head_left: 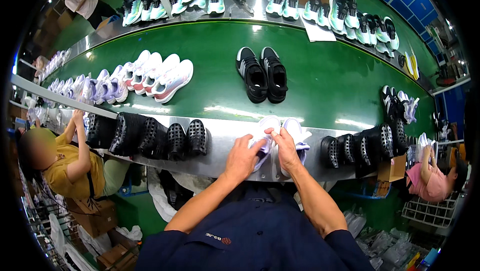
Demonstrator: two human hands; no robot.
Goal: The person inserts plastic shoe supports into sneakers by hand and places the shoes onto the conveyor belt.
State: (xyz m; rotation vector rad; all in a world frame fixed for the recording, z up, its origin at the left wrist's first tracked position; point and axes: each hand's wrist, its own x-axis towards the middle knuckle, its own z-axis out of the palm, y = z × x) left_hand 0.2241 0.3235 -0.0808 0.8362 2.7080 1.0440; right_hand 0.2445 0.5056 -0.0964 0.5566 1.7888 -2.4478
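A pair of white and lavender sneakers stands side by side on the metal ledge in front of me, toes pointing away. My left hand [242, 158] grips the left sneaker [269, 122] along its side, fingers curled over the collar opening. My right hand [286, 152] reaches between the two shoes, its thumb and fingers closed at the left sneaker's upper. Exactly what those fingertips pinch is partly hidden. Close against the right hand, the right sneaker [295, 127] shows a lavender collar. Beyond them, a black sneaker pair [262, 75] rests on the green belt.
Black studded shoe forms [176, 141] line the ledge at left, and more black studded forms [363, 146] at right. White and pink sneakers [170, 78] sit on the green belt [210, 41]. Mint sneakers [337, 13] fill the far shelf. Co-workers [75, 163] sit on both sides.
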